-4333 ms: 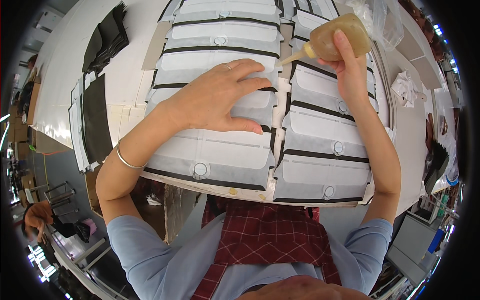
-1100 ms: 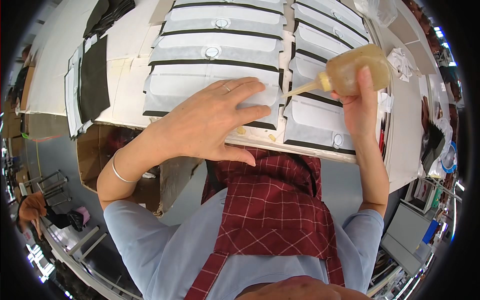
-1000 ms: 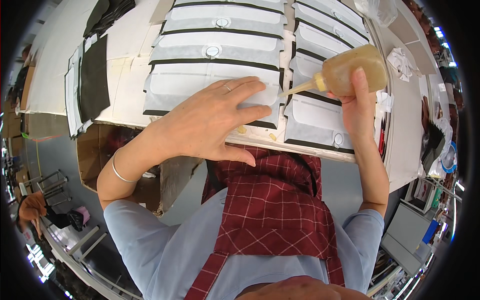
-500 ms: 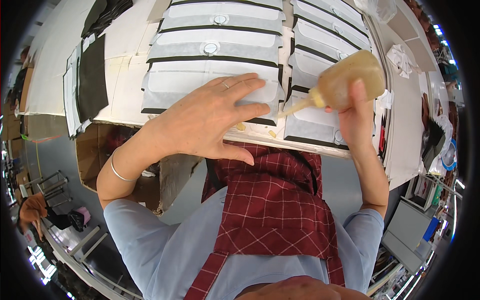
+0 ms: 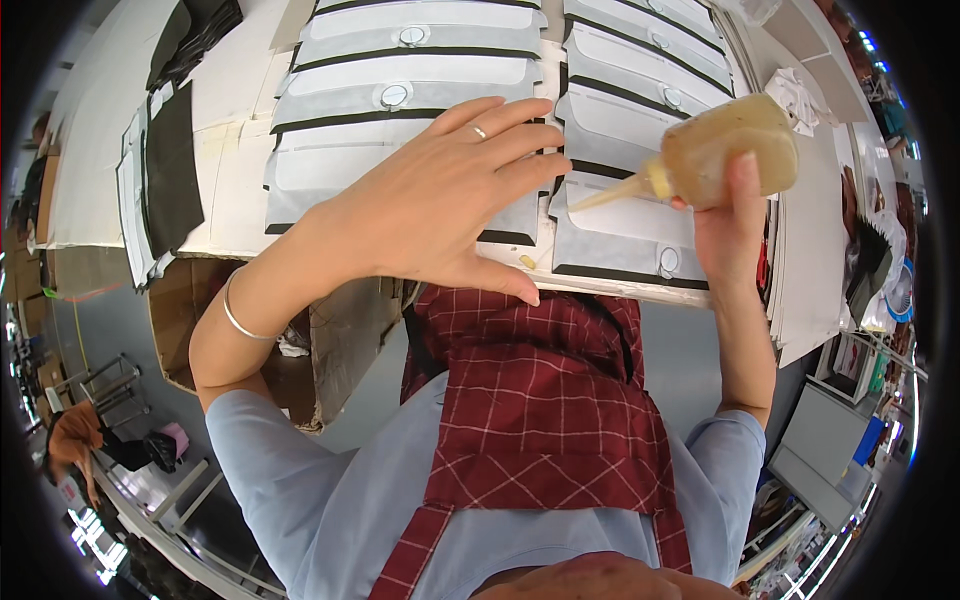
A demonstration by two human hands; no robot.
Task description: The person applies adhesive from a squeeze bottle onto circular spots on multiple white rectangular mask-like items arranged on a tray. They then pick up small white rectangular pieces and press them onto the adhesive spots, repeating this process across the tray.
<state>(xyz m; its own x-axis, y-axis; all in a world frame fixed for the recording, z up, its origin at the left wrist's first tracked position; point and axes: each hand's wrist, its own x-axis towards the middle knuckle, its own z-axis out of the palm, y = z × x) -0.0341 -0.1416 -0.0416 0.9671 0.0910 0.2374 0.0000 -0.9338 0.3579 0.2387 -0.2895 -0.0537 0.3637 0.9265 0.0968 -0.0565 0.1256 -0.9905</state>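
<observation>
My right hand (image 5: pixel 728 225) is wrapped round a translucent squeeze bottle (image 5: pixel 730 150) of amber liquid, tilted so that its thin nozzle points down and left. The nozzle tip is at the left side of the front panel (image 5: pixel 615 235) in the right row, a grey-white piece with black edges and a round button-like disc (image 5: pixel 668 262). Over the front panel (image 5: pixel 320 175) of the left row spreads my left hand (image 5: pixel 430 205), palm down, fingers apart and holding nothing. Its fingertips reach the gap between the rows. Whether its palm touches the panel I cannot tell.
More overlapping panels with round discs run back along the white table (image 5: pixel 235 150). Dark pieces (image 5: pixel 172 170) lie at the left. A crumpled white cloth (image 5: pixel 795 100) lies at the right. Below the table's left front edge stands an open cardboard box (image 5: pixel 335 350).
My left hand has shifted right and slightly up, its fingers reaching the gap between the rows. The bottle in my right hand has moved right, its nozzle tip now over the right row's front panel.
</observation>
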